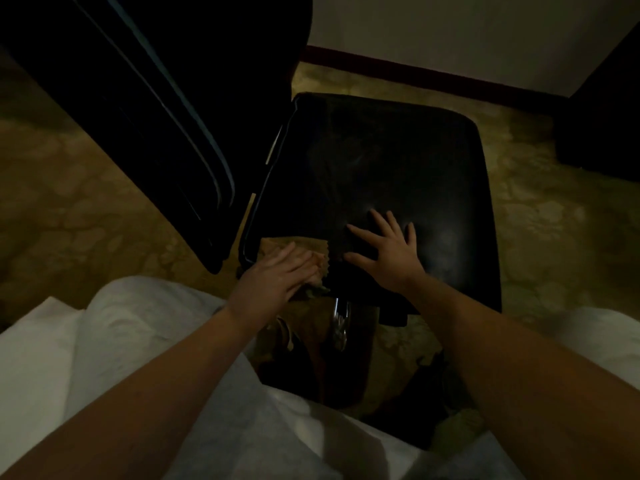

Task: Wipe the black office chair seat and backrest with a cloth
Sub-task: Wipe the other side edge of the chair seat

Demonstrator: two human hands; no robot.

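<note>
— Where did we have the cloth?

— Under our left hand, at the near corner of the seat, just beside the lower end of the backrest. The fingers lay straight and close together, pressing it flat. Nothing was pinched.

— And our right hand?

— Spread on the seat, palm down, fingers splayed, holding nothing. We judged it was steadying the chair.

— So how did we mean to wipe well from there?

— We thought it best to keep the whole palm over the cloth so it wouldn't bunch, then push in long overlapping strokes from the backrest side towards the far edge. The right hand would need to shift, or its patch would be missed. The light was too dim for us to tell which parts were already clean, so we reckoned on covering everything, the seam by the backrest included.
</note>
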